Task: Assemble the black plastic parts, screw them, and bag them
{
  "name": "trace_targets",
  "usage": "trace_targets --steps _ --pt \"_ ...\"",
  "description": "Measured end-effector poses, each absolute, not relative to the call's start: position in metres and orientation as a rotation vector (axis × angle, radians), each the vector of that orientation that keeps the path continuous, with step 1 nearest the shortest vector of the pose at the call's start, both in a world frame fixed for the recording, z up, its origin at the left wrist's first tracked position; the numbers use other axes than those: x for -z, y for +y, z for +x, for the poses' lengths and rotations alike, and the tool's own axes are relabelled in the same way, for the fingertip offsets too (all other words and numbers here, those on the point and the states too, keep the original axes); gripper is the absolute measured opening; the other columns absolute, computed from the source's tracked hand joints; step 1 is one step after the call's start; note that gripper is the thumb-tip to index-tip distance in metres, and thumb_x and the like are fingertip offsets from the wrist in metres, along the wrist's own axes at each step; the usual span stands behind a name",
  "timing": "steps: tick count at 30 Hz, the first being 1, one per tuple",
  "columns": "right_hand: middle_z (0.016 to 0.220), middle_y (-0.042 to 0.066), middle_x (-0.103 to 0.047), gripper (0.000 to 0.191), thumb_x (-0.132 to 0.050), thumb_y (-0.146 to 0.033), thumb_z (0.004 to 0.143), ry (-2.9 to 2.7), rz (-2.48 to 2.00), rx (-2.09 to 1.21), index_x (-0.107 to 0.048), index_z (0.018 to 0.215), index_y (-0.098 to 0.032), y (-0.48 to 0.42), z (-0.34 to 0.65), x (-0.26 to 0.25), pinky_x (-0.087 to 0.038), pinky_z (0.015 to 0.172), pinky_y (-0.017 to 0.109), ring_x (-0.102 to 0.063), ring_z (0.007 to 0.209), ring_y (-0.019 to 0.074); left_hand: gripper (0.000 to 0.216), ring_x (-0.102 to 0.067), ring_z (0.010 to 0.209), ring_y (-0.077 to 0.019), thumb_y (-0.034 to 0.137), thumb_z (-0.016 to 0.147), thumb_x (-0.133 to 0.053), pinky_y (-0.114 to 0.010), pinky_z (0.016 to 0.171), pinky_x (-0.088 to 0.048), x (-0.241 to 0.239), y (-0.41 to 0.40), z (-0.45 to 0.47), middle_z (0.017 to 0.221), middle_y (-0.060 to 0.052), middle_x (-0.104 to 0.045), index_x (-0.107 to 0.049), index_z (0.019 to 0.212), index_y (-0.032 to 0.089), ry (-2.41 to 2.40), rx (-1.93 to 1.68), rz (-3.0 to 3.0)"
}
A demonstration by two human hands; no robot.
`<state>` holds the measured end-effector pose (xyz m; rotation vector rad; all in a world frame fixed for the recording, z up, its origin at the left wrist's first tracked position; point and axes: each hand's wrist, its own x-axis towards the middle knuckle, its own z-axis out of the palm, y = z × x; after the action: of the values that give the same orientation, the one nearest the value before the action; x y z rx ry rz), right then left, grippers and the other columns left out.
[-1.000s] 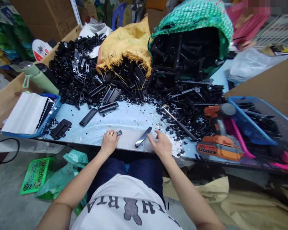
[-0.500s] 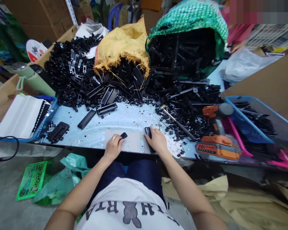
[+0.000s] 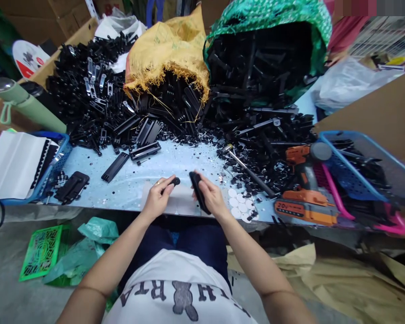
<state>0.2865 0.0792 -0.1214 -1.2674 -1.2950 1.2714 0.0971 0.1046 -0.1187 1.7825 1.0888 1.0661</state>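
Pinching a small black piece [image 3: 176, 181] between thumb and fingers, the left hand [image 3: 157, 199] is at the near edge of the blue tabletop [image 3: 175, 162]. The right hand [image 3: 212, 194] grasps a long black bar [image 3: 197, 189], tilted, near the small piece but apart from it. White discs [image 3: 240, 206] lie just beside the right hand, and an orange drill [image 3: 305, 208] rests farther right.

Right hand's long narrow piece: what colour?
The long narrow piece in the right hand is black; head view.
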Motion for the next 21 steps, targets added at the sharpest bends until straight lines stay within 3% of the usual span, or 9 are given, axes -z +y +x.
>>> trace_targets --steps 6,11,21 --pt "0.086 0.004 -0.061 0.059 -0.047 -0.051 0.084 -1.315 -1.195 -1.383 -0.045 0.134 -0.021 0.087 0.286 0.119 -0.051 0.053 0.025 -0.054 0.055 0.0082 0.036 -0.056 0.093 -0.0152 0.026 0.09 -0.046 -0.029 0.084 -0.046 0.106 0.09 0.109 0.098 -0.008 -0.06 -0.053 0.124 0.019 1.048 -1.076 1.916" --pt "0.104 0.007 -0.06 0.047 -0.05 -0.04 0.086 -1.673 -1.15 -1.087 -0.049 0.13 -0.024 0.084 0.292 0.117 -0.052 0.059 0.026 -0.056 0.06 0.008 0.037 -0.056 0.085 -0.0139 0.026 0.092 -0.042 -0.026 0.078 -0.047 0.106 0.086 0.115 0.093 -0.007 -0.057 -0.052 0.126 0.02 1.186 -1.125 1.97" --pt "0.09 0.005 -0.063 0.046 -0.049 -0.035 0.089 -1.943 -1.075 -0.8 -0.046 0.133 -0.023 0.071 0.29 0.113 -0.048 0.075 0.028 -0.058 0.08 0.0134 0.035 -0.056 0.082 -0.0126 0.023 0.091 -0.044 -0.026 0.074 -0.047 0.091 0.105 0.094 0.088 -0.006 -0.057 -0.054 0.124 0.02 0.897 -1.056 2.127"
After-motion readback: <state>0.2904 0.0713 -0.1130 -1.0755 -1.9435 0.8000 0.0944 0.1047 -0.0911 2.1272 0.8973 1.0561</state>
